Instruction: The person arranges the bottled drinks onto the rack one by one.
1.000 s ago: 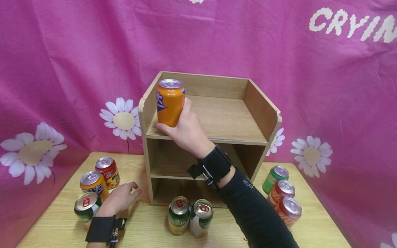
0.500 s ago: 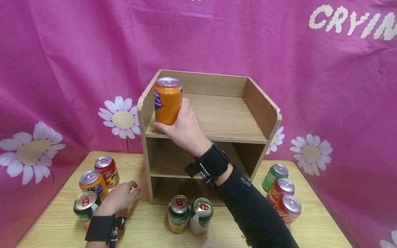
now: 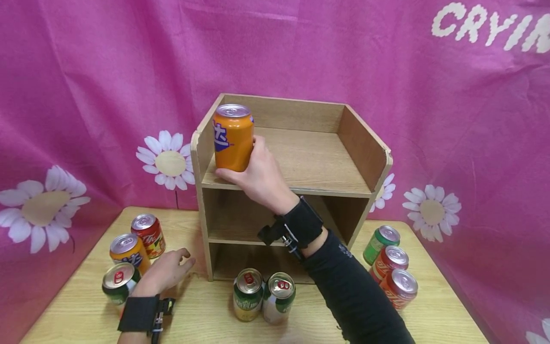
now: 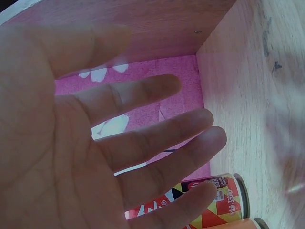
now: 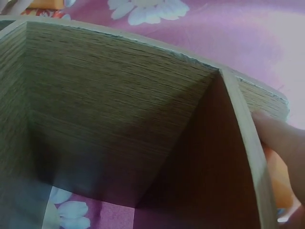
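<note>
The right hand (image 3: pixel 262 179) grips an orange can (image 3: pixel 234 143) upright at the left front of the shelf unit's top board (image 3: pixel 309 157). In the right wrist view, part of that hand (image 5: pixel 283 143) shows at the right edge beside the board. The left hand (image 3: pixel 167 272) hangs relaxed over the table, holding nothing, just right of a red can (image 3: pixel 148 236), an orange-and-blue can (image 3: pixel 129 251) and a green can (image 3: pixel 118 282). Its fingers are spread in the left wrist view (image 4: pixel 119 143), with a red and yellow can (image 4: pixel 224 205) beyond them.
Two green-topped cans (image 3: pixel 248 296) (image 3: pixel 278 298) stand before the unit's lowest compartment. Right of the unit, a green can (image 3: pixel 380 243) and two red-orange cans (image 3: pixel 388 263) (image 3: pixel 399 289) stand on the table (image 3: pixel 438 310). A pink cloth (image 3: pixel 301 48) hangs behind.
The camera view has shifted slightly. The right hand and its orange can stay almost where they were on the top board; the left hand has barely moved.
</note>
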`<action>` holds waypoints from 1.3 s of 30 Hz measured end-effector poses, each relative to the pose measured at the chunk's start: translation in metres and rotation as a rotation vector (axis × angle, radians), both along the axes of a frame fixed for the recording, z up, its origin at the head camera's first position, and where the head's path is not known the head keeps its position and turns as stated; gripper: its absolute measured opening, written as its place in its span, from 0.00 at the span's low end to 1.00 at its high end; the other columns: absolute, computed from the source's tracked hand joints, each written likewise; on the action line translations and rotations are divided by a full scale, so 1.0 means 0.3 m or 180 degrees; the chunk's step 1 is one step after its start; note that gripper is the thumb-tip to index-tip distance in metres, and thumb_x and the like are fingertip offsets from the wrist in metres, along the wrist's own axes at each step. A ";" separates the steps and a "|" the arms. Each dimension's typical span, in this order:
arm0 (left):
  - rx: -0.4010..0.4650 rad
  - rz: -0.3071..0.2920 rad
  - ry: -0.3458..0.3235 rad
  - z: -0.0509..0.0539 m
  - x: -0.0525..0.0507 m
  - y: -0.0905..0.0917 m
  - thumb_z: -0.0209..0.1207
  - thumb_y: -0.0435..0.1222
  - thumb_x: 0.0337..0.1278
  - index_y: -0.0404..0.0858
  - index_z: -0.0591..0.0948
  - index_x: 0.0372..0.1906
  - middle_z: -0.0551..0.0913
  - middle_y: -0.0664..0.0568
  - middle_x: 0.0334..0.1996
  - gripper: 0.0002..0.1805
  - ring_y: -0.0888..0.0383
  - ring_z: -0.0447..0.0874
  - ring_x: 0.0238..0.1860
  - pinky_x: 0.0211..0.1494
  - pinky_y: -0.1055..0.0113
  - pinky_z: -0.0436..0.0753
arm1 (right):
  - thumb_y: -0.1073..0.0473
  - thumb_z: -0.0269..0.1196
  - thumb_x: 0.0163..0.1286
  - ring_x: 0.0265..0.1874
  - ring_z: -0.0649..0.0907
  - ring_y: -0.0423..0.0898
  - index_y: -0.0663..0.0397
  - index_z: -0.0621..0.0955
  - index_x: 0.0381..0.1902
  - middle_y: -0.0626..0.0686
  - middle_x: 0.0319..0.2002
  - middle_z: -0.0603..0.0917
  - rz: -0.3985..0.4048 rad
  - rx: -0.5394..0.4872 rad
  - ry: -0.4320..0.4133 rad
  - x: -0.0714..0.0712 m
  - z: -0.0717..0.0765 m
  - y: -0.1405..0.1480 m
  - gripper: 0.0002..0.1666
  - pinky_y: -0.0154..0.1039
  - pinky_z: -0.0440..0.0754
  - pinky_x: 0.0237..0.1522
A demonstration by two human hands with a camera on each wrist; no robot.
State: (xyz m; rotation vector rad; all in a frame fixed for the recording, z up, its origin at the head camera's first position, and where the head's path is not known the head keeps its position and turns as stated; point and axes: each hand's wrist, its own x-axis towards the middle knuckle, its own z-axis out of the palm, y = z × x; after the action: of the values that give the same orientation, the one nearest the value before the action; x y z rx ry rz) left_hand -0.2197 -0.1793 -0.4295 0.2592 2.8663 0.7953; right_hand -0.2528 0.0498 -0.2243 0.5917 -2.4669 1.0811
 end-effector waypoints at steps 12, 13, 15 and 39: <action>-0.0016 0.0025 -0.0074 0.000 -0.004 -0.007 0.51 0.43 0.67 0.28 0.75 0.54 0.81 0.37 0.47 0.22 0.40 0.79 0.48 0.49 0.44 0.75 | 0.44 0.73 0.51 0.42 0.80 0.43 0.58 0.63 0.59 0.53 0.47 0.79 0.0067 0.0020 -0.0146 0.005 0.010 0.016 0.46 0.36 0.76 0.45; -0.0016 0.0027 -0.0071 0.000 -0.004 -0.007 0.51 0.43 0.67 0.28 0.75 0.54 0.81 0.37 0.46 0.22 0.40 0.79 0.48 0.49 0.45 0.75 | 0.43 0.73 0.51 0.42 0.79 0.43 0.58 0.63 0.59 0.53 0.47 0.78 0.0049 -0.0003 -0.0119 0.006 0.008 0.014 0.46 0.37 0.76 0.45; -0.0015 0.0035 -0.0079 0.002 -0.002 -0.007 0.51 0.43 0.67 0.28 0.75 0.54 0.81 0.37 0.46 0.22 0.41 0.79 0.48 0.49 0.45 0.75 | 0.40 0.72 0.50 0.42 0.78 0.43 0.57 0.63 0.58 0.52 0.46 0.77 -0.0025 -0.0033 -0.0029 0.006 0.001 0.006 0.47 0.37 0.76 0.44; -0.0002 0.0043 -0.0137 -0.002 -0.006 -0.008 0.50 0.44 0.67 0.28 0.74 0.55 0.80 0.35 0.48 0.24 0.38 0.77 0.50 0.50 0.43 0.74 | 0.40 0.71 0.52 0.38 0.79 0.43 0.56 0.66 0.55 0.51 0.44 0.78 -0.0139 0.0202 0.0124 0.010 -0.012 -0.002 0.42 0.36 0.77 0.40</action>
State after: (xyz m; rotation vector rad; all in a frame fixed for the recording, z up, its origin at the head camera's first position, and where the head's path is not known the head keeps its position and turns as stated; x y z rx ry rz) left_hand -0.2214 -0.1816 -0.4301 0.2203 2.8311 0.7925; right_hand -0.2497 0.0491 -0.2278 0.5698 -2.4765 0.9687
